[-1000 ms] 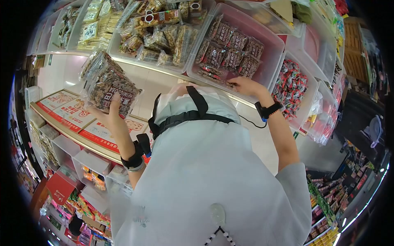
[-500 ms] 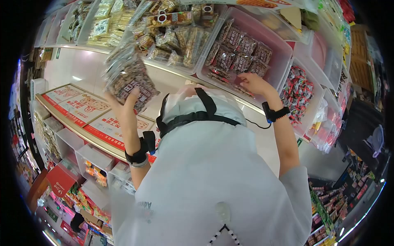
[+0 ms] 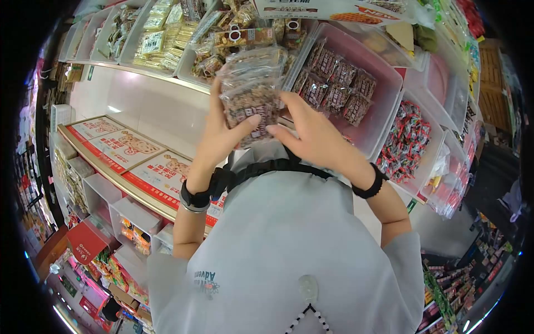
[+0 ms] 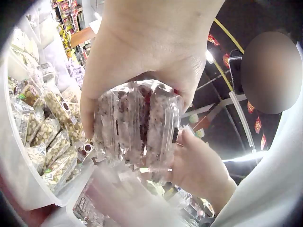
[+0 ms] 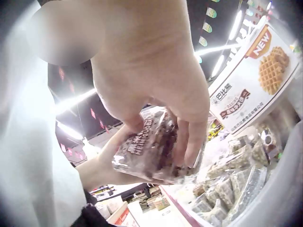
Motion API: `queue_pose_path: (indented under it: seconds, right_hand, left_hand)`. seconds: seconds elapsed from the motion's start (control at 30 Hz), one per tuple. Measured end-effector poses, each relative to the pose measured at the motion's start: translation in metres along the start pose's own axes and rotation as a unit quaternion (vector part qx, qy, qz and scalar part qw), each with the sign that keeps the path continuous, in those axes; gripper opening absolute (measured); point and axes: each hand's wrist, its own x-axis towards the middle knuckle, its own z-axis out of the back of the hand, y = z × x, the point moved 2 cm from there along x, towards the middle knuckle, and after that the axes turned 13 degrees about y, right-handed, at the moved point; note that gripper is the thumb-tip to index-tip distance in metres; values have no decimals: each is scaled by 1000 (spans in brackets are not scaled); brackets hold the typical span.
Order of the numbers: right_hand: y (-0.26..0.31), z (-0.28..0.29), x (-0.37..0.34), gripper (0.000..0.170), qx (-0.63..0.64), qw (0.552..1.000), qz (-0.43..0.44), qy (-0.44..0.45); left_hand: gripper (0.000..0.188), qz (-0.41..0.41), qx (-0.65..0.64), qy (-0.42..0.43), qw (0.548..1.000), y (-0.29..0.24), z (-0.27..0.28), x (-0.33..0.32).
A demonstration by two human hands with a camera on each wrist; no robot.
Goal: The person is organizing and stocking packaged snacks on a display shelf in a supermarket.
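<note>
Head view: my left hand (image 3: pixel 216 133) is curled round the left side of the stack of packets (image 3: pixel 253 100), held up left of the pink tub (image 3: pixel 384 114). I reckon the stack is light, its film slippery, the contents stiff but brittle, so packets may slide apart; a broad, gentle squeeze on both sides should suit. Nearer the tub, my right hand (image 3: pixel 314 136) holds the stack's right edge between thumb and fingers.

I grip a stack of clear-wrapped snack packets (image 3: pixel 251 96) between my left hand (image 3: pixel 218 133) and right hand (image 3: pixel 312 133), pressed face to face in front of me, their dark, grainy contents showing through shiny wrapping, white lettering across one.
</note>
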Motion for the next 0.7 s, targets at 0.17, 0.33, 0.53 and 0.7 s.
queue_pose_path:
  seconds: [0.17,0.33,0.53,0.7]
  right_hand:
    - [2,-2,2,76,142,987,-68,-14]
    - [0,-13,3,94,86,993,-79,19]
    - [8,-16,1,106,83,982,-153,80]
    - [5,-16,2,96,87,987,-116,67]
  left_hand:
    - [67,-129,-117,105,979,8,7,11]
    - [66,-69,10,110,991,-8,1,9]
    - [71,-51,59,111,991,-3,-4,7]
    - [77,-70,30,92,993,-10,-8,7]
